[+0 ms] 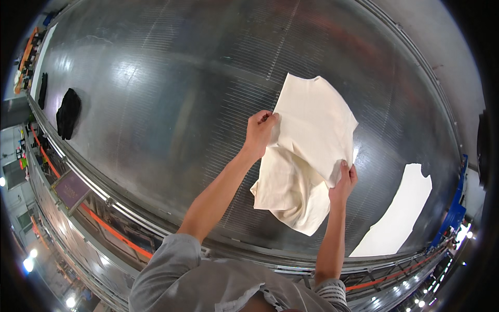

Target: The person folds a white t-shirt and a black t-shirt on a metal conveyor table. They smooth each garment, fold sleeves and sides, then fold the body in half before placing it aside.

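A cream piece of fabric [317, 117] lies on the dark metal table [171, 104] in front of me, its far part spread out flat and its near part bunched in folds. My left hand [261, 132] is closed on the fabric's left edge, thumb and fingers pinched together. At the lower right edge my right hand [343, 182] grips the same fabric between thumb and fingers. The fold between the two hands is raised a little over the crumpled part.
To the right lies a long white pattern-shaped piece [397, 213] near the table's front edge. A black bundle of cloth [68, 113] rests at the far left, with a narrow black strip [43, 89] beyond it. Metal rails [125, 210] run along the table's near side.
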Motion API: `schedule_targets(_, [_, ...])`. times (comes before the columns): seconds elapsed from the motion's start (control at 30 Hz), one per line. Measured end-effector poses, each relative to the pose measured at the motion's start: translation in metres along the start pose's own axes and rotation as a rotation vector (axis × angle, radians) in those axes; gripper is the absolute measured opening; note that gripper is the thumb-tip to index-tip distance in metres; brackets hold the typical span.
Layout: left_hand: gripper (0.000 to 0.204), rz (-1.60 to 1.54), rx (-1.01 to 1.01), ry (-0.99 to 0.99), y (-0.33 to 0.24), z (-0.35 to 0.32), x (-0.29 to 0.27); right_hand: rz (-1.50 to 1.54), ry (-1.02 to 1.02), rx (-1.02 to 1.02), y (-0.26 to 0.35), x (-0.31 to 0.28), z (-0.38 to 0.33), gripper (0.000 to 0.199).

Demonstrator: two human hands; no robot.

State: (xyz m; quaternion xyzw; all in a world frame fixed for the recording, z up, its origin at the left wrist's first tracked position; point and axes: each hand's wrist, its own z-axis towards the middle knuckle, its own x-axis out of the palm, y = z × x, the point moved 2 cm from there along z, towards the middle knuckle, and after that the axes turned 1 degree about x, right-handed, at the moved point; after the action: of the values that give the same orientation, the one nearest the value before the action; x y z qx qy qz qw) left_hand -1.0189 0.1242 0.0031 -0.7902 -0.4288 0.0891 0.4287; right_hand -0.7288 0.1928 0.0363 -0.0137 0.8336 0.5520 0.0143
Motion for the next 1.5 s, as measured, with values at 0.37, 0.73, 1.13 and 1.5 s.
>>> schedule_targets(0.37, [0.015,-0.079,-0.036,0.033,0.016,-0.020,-0.022,0.054,0.005,0.015,-0.011,0.000,-0.028,0.015])
schedule_targets(0.73, [0.015,-0.023,-0.022,0.028,0.024,-0.023,-0.027,0.116,0.007,0.037,-0.016,-0.001,-0.032,0.010])
schedule_targets(1.13, [0.018,0.081,0.053,-0.020,0.022,-0.025,-0.026,0.043,-0.013,0.010,-0.013,0.001,-0.035,0.011])
schedule_targets(1.5, [0.021,0.730,0.284,-0.289,0.001,-0.032,-0.021,0.060,0.048,0.062,-0.029,-0.008,-0.029,0.017])
